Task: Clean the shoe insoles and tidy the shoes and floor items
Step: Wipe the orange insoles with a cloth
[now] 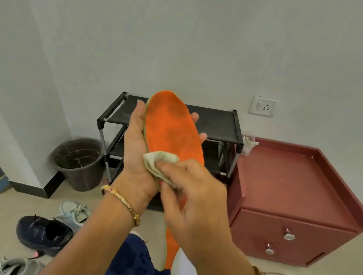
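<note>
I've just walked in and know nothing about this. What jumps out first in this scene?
The bright orange insole at the centre grabs the eye: the left hand holds it upright while the right hand presses a pale cloth against its lower part. Behind stands a black shoe rack, with a reddish-brown cabinet to its right. Sneakers, including a dark navy sneaker, lie scattered on the floor at lower left.
</note>
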